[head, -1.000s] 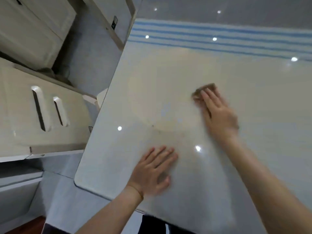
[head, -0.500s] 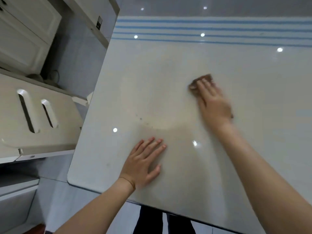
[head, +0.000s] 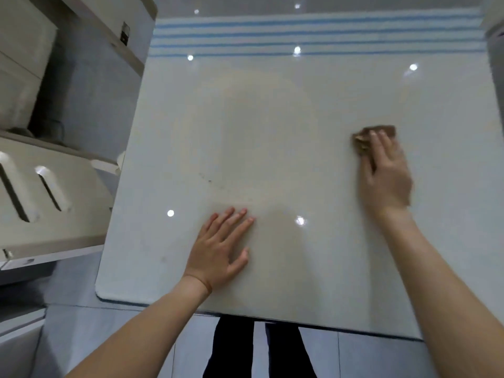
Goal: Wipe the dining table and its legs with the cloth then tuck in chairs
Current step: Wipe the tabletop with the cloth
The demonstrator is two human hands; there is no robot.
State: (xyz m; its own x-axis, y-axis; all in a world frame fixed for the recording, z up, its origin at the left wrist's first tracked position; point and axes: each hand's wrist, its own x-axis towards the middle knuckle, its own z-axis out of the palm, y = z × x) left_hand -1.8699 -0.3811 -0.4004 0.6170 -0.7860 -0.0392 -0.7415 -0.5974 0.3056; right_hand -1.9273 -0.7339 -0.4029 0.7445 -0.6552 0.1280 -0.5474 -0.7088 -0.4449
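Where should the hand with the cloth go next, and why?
Probably sweep the cloth under the right hand left toward the dark specks near the table's middle. They lie just above the flat left hand and look unwiped.

A pale tiled floor (head: 81,323) is seen. Left of it, cream cabinets (head: 19,77) and a cream chair back (head: 54,197) with two slots are placed.

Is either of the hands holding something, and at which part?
The right hand presses the brown cloth flat against the table, its fingers covering the cloth's near part. The left hand rests empty on the table.
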